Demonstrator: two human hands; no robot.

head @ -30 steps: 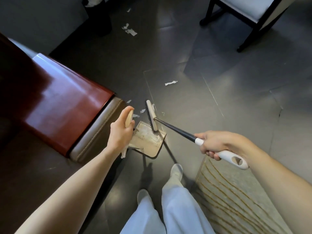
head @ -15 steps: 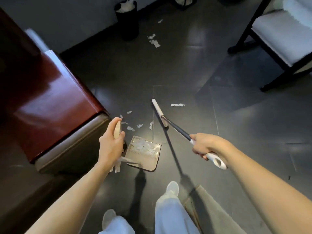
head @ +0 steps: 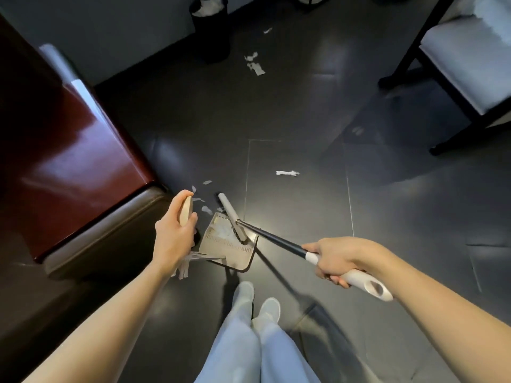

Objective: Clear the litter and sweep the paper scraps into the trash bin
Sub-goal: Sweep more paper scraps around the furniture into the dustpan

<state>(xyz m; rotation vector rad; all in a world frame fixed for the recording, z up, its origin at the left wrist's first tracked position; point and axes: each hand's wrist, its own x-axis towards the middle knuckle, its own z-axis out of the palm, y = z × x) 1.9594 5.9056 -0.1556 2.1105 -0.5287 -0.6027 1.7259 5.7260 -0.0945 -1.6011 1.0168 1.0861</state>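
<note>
Beside left grip (head: 174, 236), scraps (head: 224, 232) in dustpan (head: 235, 258), broom (head: 276, 240) in right grip (head: 337, 258)

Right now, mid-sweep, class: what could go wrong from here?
1. The small white paper scraps lie outside the flat beige dustpan, beside the brown leather furniture base. A stroke of the black-handled grey broom could scatter them along it.
2. The dustpan already holds paper, and the black trash bin stands across the floor. A tilt by the left hand could spill it.
3. The torn white strip further out might be missed.
</note>
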